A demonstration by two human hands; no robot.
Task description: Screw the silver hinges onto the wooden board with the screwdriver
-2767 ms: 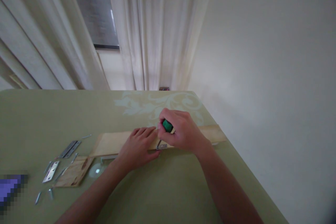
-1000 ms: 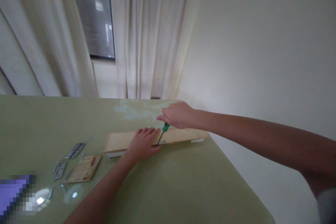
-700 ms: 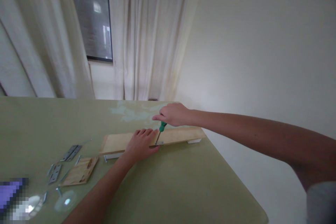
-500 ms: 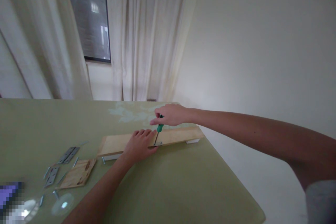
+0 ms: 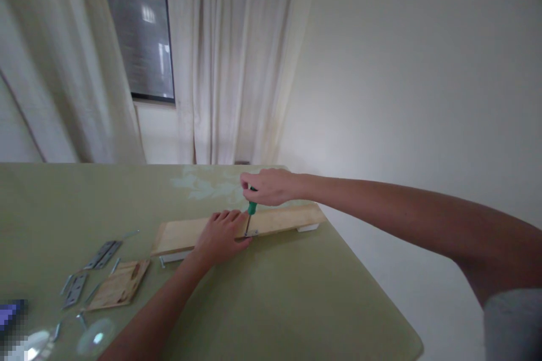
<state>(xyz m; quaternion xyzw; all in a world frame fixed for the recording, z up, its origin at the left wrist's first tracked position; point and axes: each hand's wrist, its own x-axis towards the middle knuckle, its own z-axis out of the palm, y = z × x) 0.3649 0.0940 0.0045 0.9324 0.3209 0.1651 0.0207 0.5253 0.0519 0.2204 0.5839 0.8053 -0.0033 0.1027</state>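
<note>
My right hand [image 5: 271,186] is wrapped round the green handle of a screwdriver [image 5: 252,207]. The screwdriver leans slightly, its shaft running down to a small metal hinge plate [image 5: 253,233] at the front edge of a long wooden board [image 5: 283,220]. Any screw under the tip is too small to make out. Across the board lies my left hand [image 5: 222,237], gripping it with the fingers on top and the thumb along the front edge beside the plate. White blocks [image 5: 307,228] show beneath the board, which rests on the green table [image 5: 296,293].
To the left lie a small wooden piece [image 5: 119,285], grey metal hinges [image 5: 103,255] and several loose screws [image 5: 162,262]. A clear round disc [image 5: 96,337] sits near the front left. Curtains [image 5: 224,67] and a wall [image 5: 415,96] stand behind the table.
The view has shifted a little, so things sit slightly further left. My right hand has turned somewhat on the screwdriver, which stands more upright. My left hand keeps its place on the board.
</note>
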